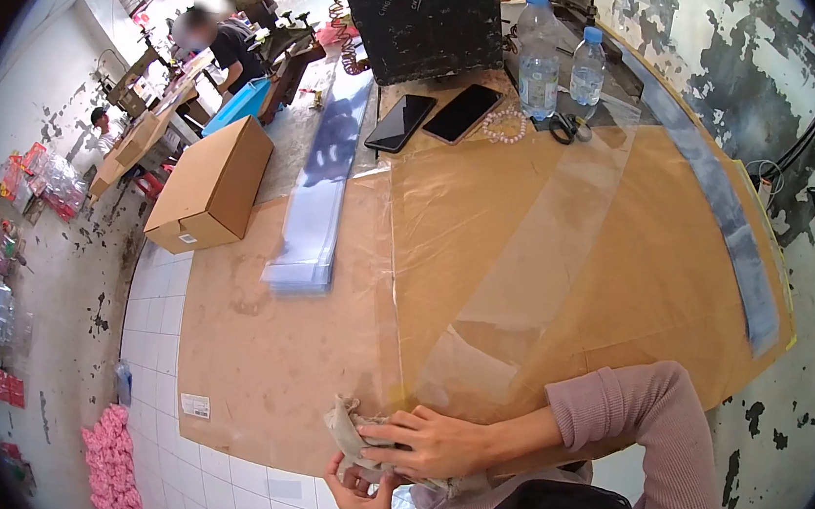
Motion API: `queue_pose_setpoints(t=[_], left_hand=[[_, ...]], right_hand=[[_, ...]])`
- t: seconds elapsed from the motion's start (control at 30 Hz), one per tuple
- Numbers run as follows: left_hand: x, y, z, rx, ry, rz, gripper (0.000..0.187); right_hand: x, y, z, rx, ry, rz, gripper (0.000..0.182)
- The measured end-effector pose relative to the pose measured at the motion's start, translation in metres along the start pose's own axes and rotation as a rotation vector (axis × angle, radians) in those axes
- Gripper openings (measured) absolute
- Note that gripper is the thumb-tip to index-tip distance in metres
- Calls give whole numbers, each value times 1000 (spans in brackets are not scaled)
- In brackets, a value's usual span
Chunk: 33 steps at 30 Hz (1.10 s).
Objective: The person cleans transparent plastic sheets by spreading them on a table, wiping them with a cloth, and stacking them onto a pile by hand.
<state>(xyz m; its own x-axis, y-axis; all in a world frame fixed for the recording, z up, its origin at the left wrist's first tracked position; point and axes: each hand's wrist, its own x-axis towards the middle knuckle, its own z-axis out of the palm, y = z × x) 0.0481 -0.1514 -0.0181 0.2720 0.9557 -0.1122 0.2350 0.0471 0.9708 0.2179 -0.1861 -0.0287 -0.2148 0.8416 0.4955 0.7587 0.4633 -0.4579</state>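
Observation:
A crumpled grey-beige cloth is bunched at the table's near edge. My right hand lies over it from above, its fingers bent round the fabric. Just below the edge, my left hand has its fingers curled up against the cloth's lower side, and part of the cloth between them is hidden. A long clear plastic strip runs across the brown table covering, its near end just beyond my right hand.
A stack of clear plastic sleeves lies left of centre beside a cardboard box. Two phones, a beaded bracelet, scissors and two water bottles sit at the back. A greyish strip follows the right edge. A person works far left.

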Motion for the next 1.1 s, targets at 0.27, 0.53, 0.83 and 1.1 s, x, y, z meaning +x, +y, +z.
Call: queue_pose_setpoints(t=[0.27, 0.53, 0.83, 1.1], left_hand=[[5, -40, -7, -13, -253, -66, 17], [33, 13, -53, -19, 123, 40, 25], [78, -10, -91, -105, 360, 53, 23], [103, -10, -73, 12, 292, 95, 29]], right_hand=[[8, 20, -13, -137, -7, -97, 48], [-9, 61, -68, -373, -19, 15, 34], [-131, 103, -181, -687, -28, 194, 33], [-170, 102, -247, -175, 158, 656, 34]])
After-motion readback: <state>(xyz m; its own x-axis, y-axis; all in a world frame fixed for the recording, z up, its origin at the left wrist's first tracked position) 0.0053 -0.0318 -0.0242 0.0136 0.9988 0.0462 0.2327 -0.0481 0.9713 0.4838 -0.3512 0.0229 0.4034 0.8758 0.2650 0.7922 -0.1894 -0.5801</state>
